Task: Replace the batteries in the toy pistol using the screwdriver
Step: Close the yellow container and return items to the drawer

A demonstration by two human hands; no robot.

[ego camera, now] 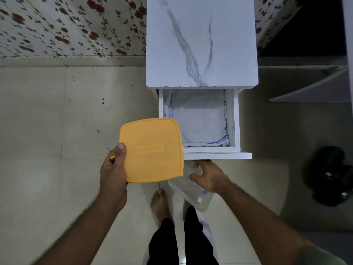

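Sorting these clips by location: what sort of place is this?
Probably a room in a home: floral wallpaper, a tiled floor, and a small marble-look cabinet whose open drawer holds folded cloth.

Both forearms bare up to the frame edge; the left hand and right hand wear no gloves, rings or watch. Pale green sleeve shows at the right upper arm. Black trousers, feet bare.
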